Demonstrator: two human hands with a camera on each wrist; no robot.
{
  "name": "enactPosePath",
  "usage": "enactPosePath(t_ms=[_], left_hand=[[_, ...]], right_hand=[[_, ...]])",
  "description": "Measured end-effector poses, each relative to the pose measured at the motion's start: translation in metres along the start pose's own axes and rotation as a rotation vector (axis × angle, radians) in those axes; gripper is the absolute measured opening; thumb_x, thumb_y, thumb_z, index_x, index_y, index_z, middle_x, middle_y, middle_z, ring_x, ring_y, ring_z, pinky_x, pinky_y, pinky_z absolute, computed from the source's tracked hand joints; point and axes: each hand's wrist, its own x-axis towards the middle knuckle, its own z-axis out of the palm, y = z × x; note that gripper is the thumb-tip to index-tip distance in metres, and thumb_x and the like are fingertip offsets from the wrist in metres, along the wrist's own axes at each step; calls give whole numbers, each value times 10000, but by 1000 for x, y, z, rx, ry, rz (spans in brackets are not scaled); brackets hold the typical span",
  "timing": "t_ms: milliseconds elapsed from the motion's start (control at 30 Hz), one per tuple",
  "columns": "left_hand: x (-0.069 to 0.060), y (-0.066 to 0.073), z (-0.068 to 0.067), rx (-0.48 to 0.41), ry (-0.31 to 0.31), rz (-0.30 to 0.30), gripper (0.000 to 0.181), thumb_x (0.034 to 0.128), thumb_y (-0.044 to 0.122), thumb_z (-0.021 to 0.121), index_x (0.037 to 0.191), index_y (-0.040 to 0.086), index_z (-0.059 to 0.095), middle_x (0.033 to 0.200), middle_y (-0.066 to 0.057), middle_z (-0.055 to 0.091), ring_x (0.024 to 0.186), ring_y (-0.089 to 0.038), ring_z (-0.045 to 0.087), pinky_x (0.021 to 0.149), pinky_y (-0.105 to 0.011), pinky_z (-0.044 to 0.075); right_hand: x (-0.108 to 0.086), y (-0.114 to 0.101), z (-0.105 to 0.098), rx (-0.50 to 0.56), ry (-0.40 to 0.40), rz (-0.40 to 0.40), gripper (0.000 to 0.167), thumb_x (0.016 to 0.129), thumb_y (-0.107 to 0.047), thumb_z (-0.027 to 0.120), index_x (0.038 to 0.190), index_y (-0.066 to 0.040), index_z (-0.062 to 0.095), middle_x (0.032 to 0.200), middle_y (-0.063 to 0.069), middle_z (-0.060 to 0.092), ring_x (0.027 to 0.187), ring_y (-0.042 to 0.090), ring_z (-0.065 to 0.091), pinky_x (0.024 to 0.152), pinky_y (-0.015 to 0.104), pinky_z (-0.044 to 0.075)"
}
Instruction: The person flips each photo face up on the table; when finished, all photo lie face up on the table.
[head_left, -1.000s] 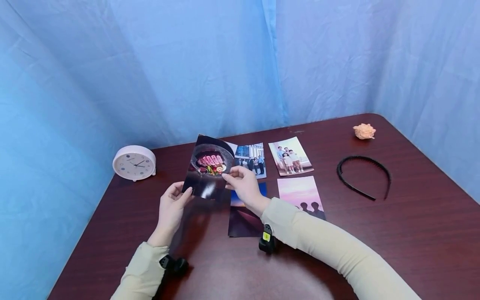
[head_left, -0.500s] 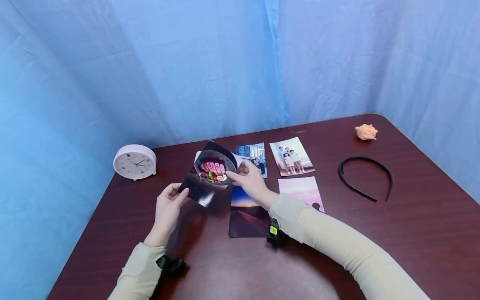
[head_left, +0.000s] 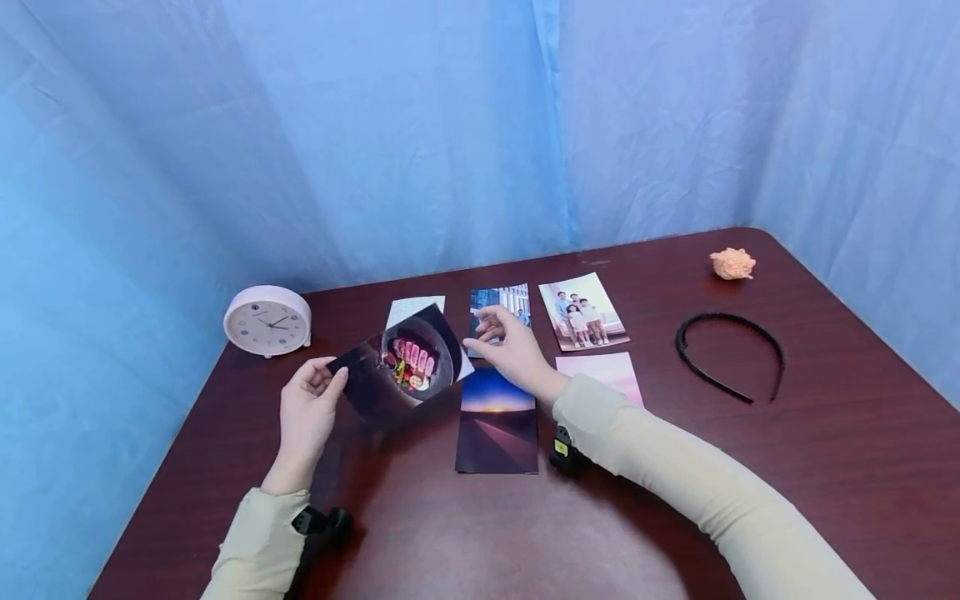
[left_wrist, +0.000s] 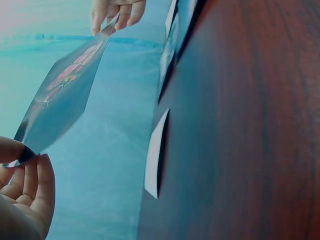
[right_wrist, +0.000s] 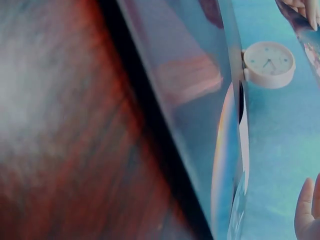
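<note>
My left hand [head_left: 303, 412] pinches a photo of sliced meat on a dark plate [head_left: 408, 358] by its left corner, between thumb and fingers. The photo is held tilted above the table, and the left wrist view shows my left fingers [left_wrist: 30, 182] under its lower corner. My right hand [head_left: 513, 350] hovers just beside the photo's right edge, thumb and fingers spread apart with nothing visibly gripped. Under it lie a sunset road photo [head_left: 497, 425] and a partly covered photo of people before a building [head_left: 517, 296]. A pale photo [head_left: 414, 308] lies behind the held one.
A family photo [head_left: 583, 312] and a pink-sky photo [head_left: 600, 371], partly under the right sleeve, lie farther right. A white clock [head_left: 267, 321] stands at the left. A black headband [head_left: 727, 317] and a peach flower [head_left: 732, 264] are on the right of the brown table [head_left: 450, 533].
The meat photo has turned clockwise and come left and lower with my left hand. My right hand has let go of its edge and moved slightly right, uncovering the sunset photo.
</note>
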Motion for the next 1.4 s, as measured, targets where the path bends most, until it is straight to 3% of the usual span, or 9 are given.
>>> enactPosePath(t_ms=[200,267,467,667,900,1100,1267,1400], left_hand=[[3,2,0,79,12,100,199,892,-35,593,1068,-127,577,723,193,563,650,52,511,598,-87,413],[3,4,2,110,6,134,195,891,-31,598,1065,-119,589,742,138,585,654,50,508,604,-90,414],[2,9,12,215,-13,238,168,884,-20,615,1043,-65,648,838,-192,656,694,52,512,621,-89,414],[0,15,24,266,-55,338,205,884,-1,626,1080,-15,685,897,-189,688,749,41,527,639,-73,421],[-2,14,30,255,-110,328,226,887,20,631,1103,-22,679,925,-187,692,765,4,550,638,-69,432],[-2,9,27,287,-142,305,217,891,25,628,1100,5,683,922,-160,687,772,-1,544,634,-86,429],[-1,8,25,253,-78,330,244,881,-2,629,1124,-4,650,968,-169,649,852,-74,574,700,-91,436],[-3,5,24,189,-2,321,314,894,-11,601,1206,-27,571,1095,-184,576,1006,-173,548,855,-140,428]], right_hand=[[-4,-9,6,-35,-92,-87,439,875,-179,686,1266,-80,512,1134,131,585,992,225,591,883,369,510],[-5,-11,8,-52,-109,-124,437,872,-169,688,1263,-78,516,1132,123,581,997,231,590,892,367,507],[-10,-16,14,-103,-191,-199,427,876,-172,683,1264,-74,534,1129,125,591,1009,222,585,890,356,504],[-15,-17,16,-186,-308,-258,311,888,-151,664,1185,-79,612,1086,66,637,1000,177,608,900,317,499],[-17,-14,17,-258,-350,-274,145,896,-118,643,1034,-108,686,978,24,699,919,132,639,840,296,519],[-18,-14,18,-291,-379,-269,119,892,-118,645,1001,-122,693,913,4,699,788,82,604,743,238,495],[-18,-17,17,-284,-370,-229,119,892,-119,647,1001,-118,693,902,3,688,825,101,613,793,280,507],[-17,-16,18,-219,-330,-168,119,895,-116,645,1005,-107,691,900,16,680,856,123,629,804,299,515]])
